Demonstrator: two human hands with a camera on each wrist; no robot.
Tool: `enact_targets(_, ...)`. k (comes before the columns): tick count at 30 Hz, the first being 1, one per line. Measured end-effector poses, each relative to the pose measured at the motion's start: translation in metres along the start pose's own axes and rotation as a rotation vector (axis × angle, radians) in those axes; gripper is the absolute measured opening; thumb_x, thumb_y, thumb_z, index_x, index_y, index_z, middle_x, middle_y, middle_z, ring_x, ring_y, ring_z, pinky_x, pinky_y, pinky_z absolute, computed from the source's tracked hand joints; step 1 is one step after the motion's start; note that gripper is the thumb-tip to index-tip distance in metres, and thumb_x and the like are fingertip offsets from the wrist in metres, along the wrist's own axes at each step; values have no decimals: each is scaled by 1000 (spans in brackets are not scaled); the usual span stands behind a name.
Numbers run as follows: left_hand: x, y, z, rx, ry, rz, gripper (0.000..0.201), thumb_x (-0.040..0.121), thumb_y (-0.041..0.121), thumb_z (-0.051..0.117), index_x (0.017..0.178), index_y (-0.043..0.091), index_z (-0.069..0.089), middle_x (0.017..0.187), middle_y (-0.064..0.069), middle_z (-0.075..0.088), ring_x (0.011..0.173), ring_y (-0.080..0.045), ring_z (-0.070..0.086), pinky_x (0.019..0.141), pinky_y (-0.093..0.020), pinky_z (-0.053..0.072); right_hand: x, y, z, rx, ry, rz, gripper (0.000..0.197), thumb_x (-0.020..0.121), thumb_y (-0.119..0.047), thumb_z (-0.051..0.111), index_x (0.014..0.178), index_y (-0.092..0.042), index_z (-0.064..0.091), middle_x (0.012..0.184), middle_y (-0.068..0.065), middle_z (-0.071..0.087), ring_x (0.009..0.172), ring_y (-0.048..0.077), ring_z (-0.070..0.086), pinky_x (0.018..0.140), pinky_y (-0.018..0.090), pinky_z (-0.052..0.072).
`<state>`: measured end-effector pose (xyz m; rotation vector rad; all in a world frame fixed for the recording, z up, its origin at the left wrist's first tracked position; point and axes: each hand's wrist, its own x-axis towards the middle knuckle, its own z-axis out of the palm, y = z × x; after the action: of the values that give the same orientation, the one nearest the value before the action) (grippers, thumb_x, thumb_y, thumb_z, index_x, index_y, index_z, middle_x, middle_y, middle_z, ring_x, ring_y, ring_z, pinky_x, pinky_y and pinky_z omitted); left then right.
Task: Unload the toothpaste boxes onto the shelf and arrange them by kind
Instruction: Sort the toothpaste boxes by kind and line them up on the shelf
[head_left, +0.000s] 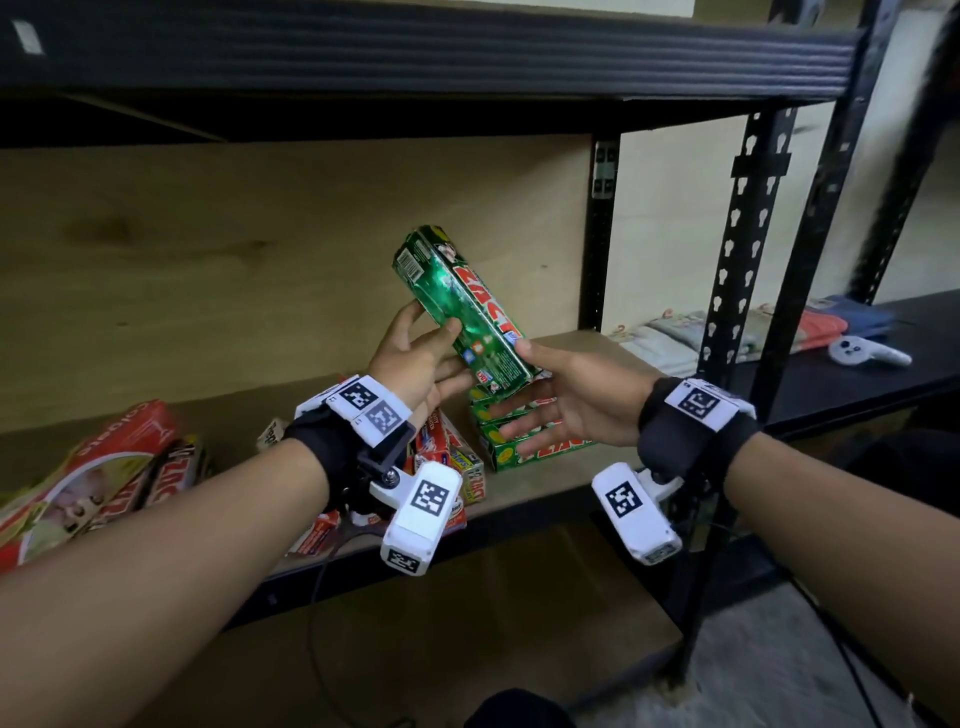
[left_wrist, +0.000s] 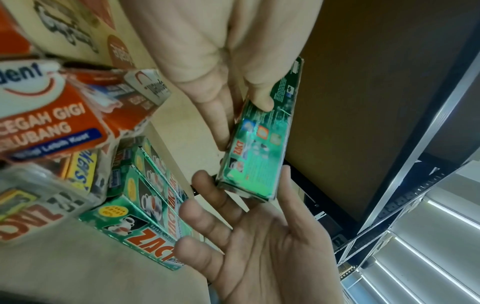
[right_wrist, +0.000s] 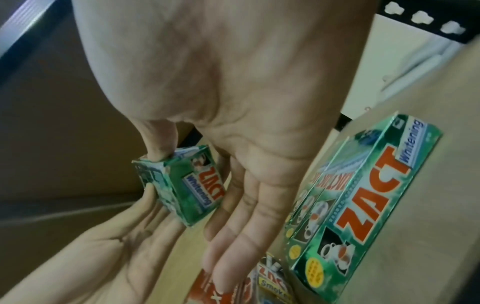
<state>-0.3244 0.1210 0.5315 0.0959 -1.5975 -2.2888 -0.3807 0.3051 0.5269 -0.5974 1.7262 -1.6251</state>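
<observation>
Both forearms reaching over the shelf (head_left: 545, 499) edge. Left hand (head_left: 415, 364) pinching a tilted green Zact Whitening box (head_left: 462, 306) between thumb and fingers; right hand (head_left: 566, 400), palm up, fingers relaxed, thumb touching its lower end. Beneath, stacked green Zact boxes (head_left: 524, 441).

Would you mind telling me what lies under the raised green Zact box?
Under the raised box lie more green Zact boxes on the shelf board. The right hand covers part of them, so their count is unclear.
</observation>
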Motion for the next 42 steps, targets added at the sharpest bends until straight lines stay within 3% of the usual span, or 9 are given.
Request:
enact_targets(7, -3, 8, -2, -78, -39, -2, 41, 89, 15, 67, 127, 9, 52, 120, -16, 67, 106, -31, 67, 86, -42, 58, -11, 0, -25, -18, 117, -58, 48, 91, -32, 65, 127, -2, 55, 120, 22, 61, 89, 30, 63, 76, 39, 60)
enact_targets(12, -8, 9, 2, 112, -62, -25, 48, 83, 14, 74, 123, -3, 54, 116, -17, 68, 102, -23, 70, 76, -30, 60, -23, 7, -58, -172, 233, -71, 45, 87, -18, 71, 126, -8, 53, 116, 18, 67, 96, 31, 68, 88, 45, 57)
enact_targets(14, -9, 8, 6, 386, -125, -57, 49, 76, 16, 81, 117, 3, 58, 114, -13, 69, 96, -21, 71, 73, -29, 60, -31, 12, -73, -210, 261, -78, 48, 85, -11, 72, 128, -11, 52, 119, 15, 66, 101, 30, 70, 89, 46, 56)
enact_targets(17, -12, 7, 13, 1197, -279, -8, 60, 63, 40, 87, 114, 23, 61, 107, 6, 67, 91, -12, 68, 72, -30, 57, -45, 20, -92, -383, 285, -89, 49, 81, -4, 74, 125, -16, 56, 121, 9, 61, 95, 25, 72, 84, 41, 59)
enact_targets(21, -14, -10, 38, 1777, -454, 76, 70, 70, 42, 83, 130, 20, 55, 128, 1, 59, 112, -18, 57, 90, -28, 47, -53, 32, -105, -700, 349, -26, 46, 79, -12, 79, 117, -30, 60, 115, -1, 60, 86, 19, 72, 80, 39, 60)
enact_targets(29, -16, -28, 57, 1926, -495, -32, 70, 73, 40, 82, 130, 11, 54, 127, -8, 57, 112, -24, 58, 91, -32, 50, -45, 54, -113, -1030, 373, 100, 56, 71, -41, 82, 116, -53, 52, 110, -17, 58, 86, 7, 67, 83, 38, 57)
enact_targets(34, -12, -39, 58, 1972, -561, -108, 53, 70, 45, 83, 97, 15, 48, 97, -2, 52, 84, -20, 52, 78, -31, 49, -35, 52, -112, -1164, 330, 154, 55, 73, -44, 80, 119, -53, 52, 112, -21, 59, 79, 3, 67, 85, 38, 55)
enact_targets(39, -10, -45, 54, 2003, -622, -56, 77, 70, 42, 83, 132, 17, 45, 128, -5, 50, 112, -25, 53, 81, -30, 44, -30, 52, -105, -1251, 367, 136, 74, 78, -43, 77, 138, -48, 35, 127, -14, 56, 82, 2, 58, 88, 33, 51)
enact_targets(42, -5, -44, 55, 2003, -645, -62, 87, 73, 40, 81, 144, 17, 36, 142, -9, 42, 125, -27, 46, 89, -32, 42, -25, 52, -101, -1370, 326, 132, 84, 83, -38, 73, 149, -45, 20, 139, -5, 48, 103, 14, 54, 84, 27, 43)
